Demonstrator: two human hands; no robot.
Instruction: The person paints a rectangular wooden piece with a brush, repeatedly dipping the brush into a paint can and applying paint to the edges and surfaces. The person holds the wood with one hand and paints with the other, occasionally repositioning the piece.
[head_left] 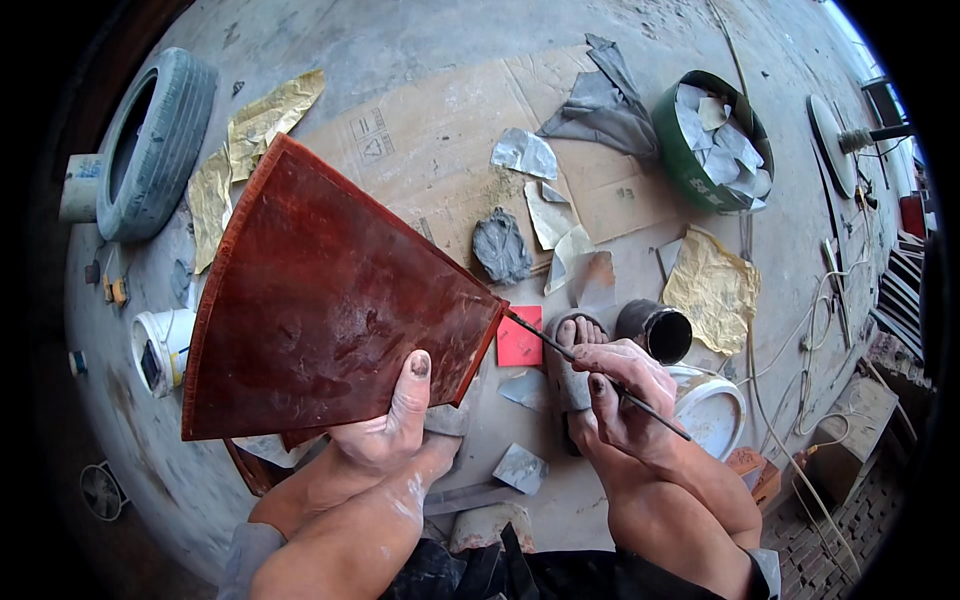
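My left hand (390, 420) grips a fan-shaped, reddish-brown wooden panel (320, 300) by its lower edge, thumb on the glossy face and fingers hidden behind. The panel is tilted, its wide curved end to the left and its narrow end to the right. Between the fingers of my right hand (632, 390) is a thin, dark-handled paintbrush (655, 413). Its tip is at the upper corner of the panel's narrow end and seems to touch it. Beside my right hand stands a dark open can (667, 336). A red square sheet (520, 337) lies below the brush tip.
Flattened cardboard (420, 150) covers part of the floor, with a grey rag (502, 247) and sandpaper pieces (525, 153) on it. A green tub (672, 140) of scraps stands far right. A tyre (165, 145) and a white bucket (160, 340) are left. Cables (800, 450) run along the right.
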